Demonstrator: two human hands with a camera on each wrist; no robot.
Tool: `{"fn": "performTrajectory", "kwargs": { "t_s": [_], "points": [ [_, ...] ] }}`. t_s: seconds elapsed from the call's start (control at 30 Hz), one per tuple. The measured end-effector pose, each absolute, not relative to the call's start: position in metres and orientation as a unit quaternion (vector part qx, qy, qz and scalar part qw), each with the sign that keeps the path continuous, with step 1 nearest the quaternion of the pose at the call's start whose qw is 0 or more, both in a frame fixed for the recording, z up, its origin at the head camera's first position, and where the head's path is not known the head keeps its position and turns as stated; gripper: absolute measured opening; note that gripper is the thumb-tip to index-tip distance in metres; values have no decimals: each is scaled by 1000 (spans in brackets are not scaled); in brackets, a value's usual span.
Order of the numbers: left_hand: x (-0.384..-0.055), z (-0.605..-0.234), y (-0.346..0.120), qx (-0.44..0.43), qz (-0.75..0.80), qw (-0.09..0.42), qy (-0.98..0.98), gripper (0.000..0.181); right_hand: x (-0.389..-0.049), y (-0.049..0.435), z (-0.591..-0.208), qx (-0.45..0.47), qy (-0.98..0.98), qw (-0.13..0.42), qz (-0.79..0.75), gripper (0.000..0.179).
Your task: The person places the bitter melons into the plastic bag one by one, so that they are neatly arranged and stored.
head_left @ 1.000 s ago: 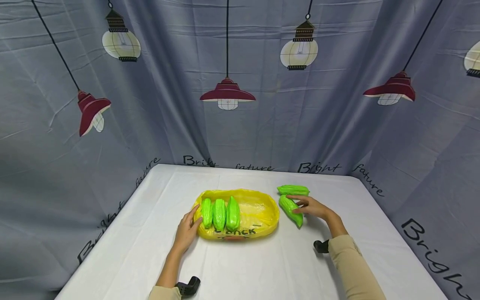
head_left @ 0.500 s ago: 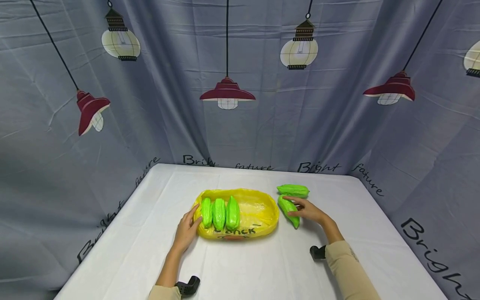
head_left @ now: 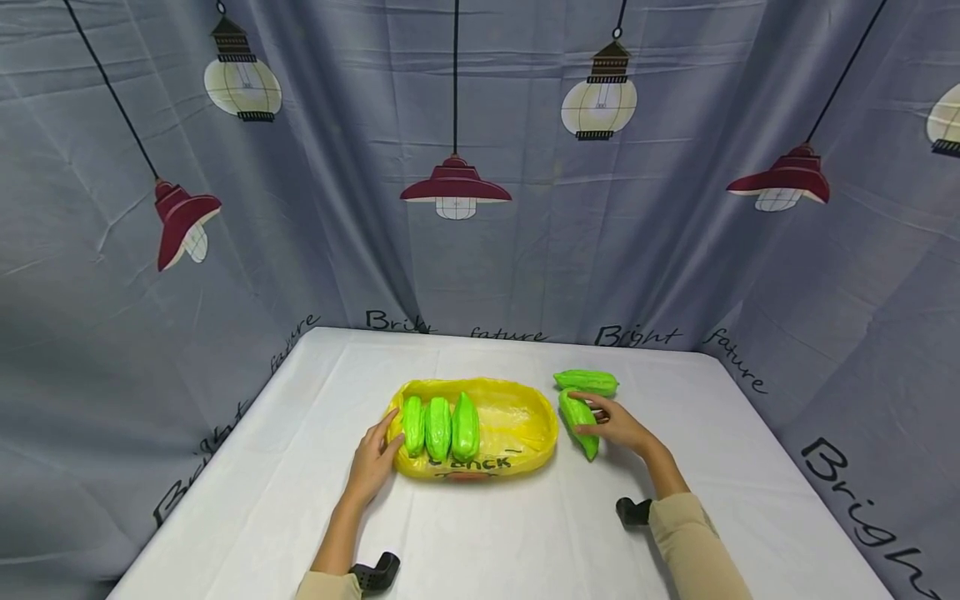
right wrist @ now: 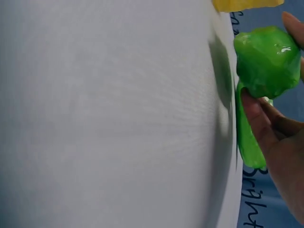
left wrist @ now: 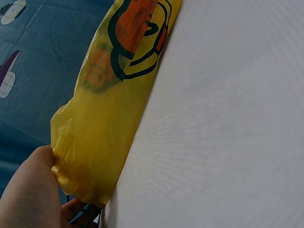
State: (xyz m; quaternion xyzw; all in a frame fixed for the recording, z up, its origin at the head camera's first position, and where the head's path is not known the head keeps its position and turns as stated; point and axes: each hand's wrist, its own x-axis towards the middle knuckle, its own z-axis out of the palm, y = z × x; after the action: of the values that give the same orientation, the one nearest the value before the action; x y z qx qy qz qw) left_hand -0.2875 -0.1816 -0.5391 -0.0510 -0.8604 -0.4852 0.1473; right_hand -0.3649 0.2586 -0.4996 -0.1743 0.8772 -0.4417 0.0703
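We see the right hand point(head_left: 618, 423) with its grip closed to the thickness of one ribbed bitter gourd point(head_left: 579, 417), thumb on one side and fingers on the other; the right wrist view shows this gourd raised off the desk point(head_left: 510, 542). The left hand point(head_left: 372, 461) holds the left end of a yellow plastic bag point(head_left: 517, 421), its grip set about the rim with thumb and fingers spread a little apart. A second bitter gourd point(head_left: 587, 382) lies crosswise on the desk, just behind the held one. The bag, spread into a shallow oval, rests just left of the held gourd; in its left part we count three bitter gourds point(head_left: 438, 429) side by side, and its raised right rim stands between them and the right hand. We note a black device point(head_left: 633, 512) at each wrist, beside beige sleeves point(head_left: 697, 542). Of the bag's black lettering we read only the ending "CK"; the left wrist view adds an orange and black print. Farther out, a grey-blue curtain point(head_left: 525, 275) carries red pendant lamps point(head_left: 455, 181), pale lanterns point(head_left: 598, 104) and the script words "Bright" and "fature".
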Motion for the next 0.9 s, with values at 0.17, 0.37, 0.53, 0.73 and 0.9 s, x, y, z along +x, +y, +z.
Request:
{"fn": "performTrajectory", "kwargs": {
  "t_s": [0.17,0.37,0.53,0.73,0.9],
  "points": [
    [-288,-538,-183,-52,-486,145,-861,50,-357,258,-492,-197,865,30,-461,68],
    [-290,-539,-184,-52,-486,143,-861,50,-353,249,-479,-211,843,19,-495,72],
    [-290,-541,-185,-46,-486,136,-862,49,-345,236,-460,-223,827,22,-515,77],
    [-290,-541,-184,-46,-488,142,-860,49,-328,213,-432,-263,814,21,-518,80],
    [-290,-541,-183,-47,-490,145,-859,49,-311,187,-413,-277,816,23,-506,79]
  ]
}}
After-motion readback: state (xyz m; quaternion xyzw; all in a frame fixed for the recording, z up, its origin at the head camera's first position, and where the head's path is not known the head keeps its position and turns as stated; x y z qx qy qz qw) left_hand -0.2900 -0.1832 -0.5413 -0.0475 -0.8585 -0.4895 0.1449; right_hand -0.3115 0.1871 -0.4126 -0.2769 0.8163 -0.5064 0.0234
